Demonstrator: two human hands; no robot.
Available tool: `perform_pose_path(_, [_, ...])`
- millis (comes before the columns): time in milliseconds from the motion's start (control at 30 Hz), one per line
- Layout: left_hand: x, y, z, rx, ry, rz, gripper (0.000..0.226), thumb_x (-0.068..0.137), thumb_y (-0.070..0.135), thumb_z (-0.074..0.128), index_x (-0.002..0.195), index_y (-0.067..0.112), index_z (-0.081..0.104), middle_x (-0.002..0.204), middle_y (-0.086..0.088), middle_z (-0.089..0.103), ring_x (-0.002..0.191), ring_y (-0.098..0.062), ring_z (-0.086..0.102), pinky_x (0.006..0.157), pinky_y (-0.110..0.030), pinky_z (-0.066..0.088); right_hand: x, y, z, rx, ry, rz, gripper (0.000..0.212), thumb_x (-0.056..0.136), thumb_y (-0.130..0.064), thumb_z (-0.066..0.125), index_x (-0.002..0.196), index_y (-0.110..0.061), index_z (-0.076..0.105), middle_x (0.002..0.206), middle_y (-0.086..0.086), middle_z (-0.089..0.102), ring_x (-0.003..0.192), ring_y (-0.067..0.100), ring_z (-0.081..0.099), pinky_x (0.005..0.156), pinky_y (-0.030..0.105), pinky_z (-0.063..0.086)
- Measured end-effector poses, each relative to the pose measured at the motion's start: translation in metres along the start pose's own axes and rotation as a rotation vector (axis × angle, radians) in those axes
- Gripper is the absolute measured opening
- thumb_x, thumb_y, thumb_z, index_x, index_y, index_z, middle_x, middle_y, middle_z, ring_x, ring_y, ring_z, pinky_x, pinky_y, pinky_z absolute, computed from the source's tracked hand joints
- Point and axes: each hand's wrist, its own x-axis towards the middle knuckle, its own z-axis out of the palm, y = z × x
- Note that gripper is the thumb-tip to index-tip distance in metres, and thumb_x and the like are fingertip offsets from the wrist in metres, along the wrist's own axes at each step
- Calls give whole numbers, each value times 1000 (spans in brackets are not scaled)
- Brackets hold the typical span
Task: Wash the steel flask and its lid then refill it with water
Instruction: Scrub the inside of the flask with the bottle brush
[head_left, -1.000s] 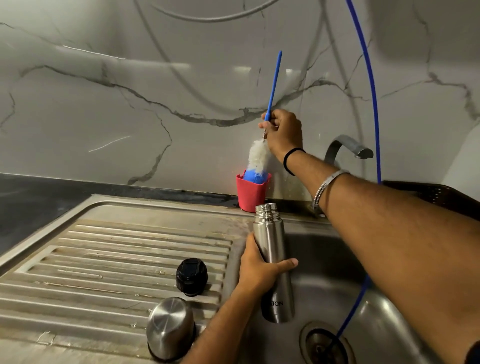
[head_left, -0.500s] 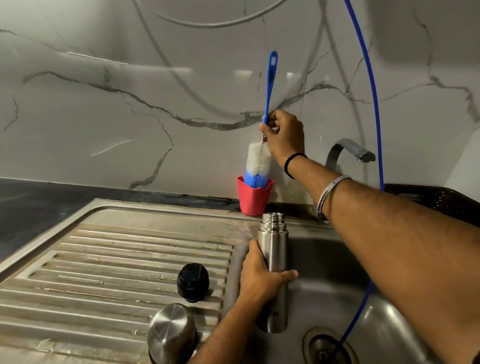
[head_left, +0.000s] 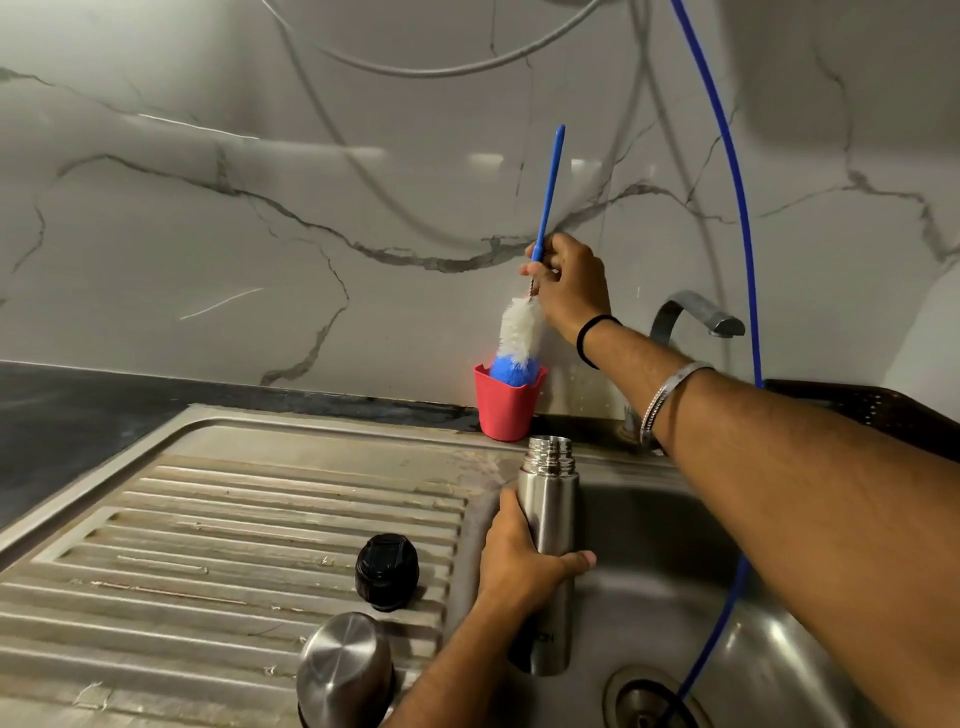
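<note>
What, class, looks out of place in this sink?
A blue hose hangs down the wall and runs into the drain, which is odd beside a tap. The drainboard looks stained. Nothing seems spilled or broken.

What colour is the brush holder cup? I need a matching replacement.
Red cup, seen in the head view.

Only "ON" legible, end of a brand word on flask (head_left: 549, 525), low on body, below left hand (head_left: 519, 564) fingers; rest hidden.

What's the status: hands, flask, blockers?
Left hand grips steel flask, upright, open, over the sink. Right hand pinches bottle brush, tip in red cup. Both caps on drainboard. Nothing blocking.
</note>
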Motion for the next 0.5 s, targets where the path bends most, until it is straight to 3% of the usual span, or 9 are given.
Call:
perform_pose_path(133, [-2,5,-2,66,-32,-8,83,56,35,97,122,31,47,125,10,60,115,-12,57,103,-33,49,9,-16,-14,15,-9,-54,10,100,-10,54,99,-18,60,103,-2,75,97,11,70,86,29,56])
perform_pose_path(233, [-5,7,-2,137,-59,17,81,55,36,98,120,27,51,121,10,62,112,-12,58,100,-34,50,17,-27,-23,30,25,-84,12,100,-8,53,97,-19,58,101,-1,74,90,5,68,85,24,56])
perform_pose_path(367, [-7,10,-3,164,-70,48,83,52,37,98,122,28,53,123,12,63,113,-11,59,101,-35,50,28,-38,-33,77,89,-53,15,99,-10,49,95,-21,58,91,-5,74,77,12,68,82,41,60])
perform_pose_path(500, [-7,12,-5,133,-68,57,83,50,36,99,120,31,54,120,16,63,109,-7,59,99,-30,51,28,-51,-48,119,137,-24,17,99,-10,44,99,-20,58,82,-3,70,75,19,71,76,42,61])
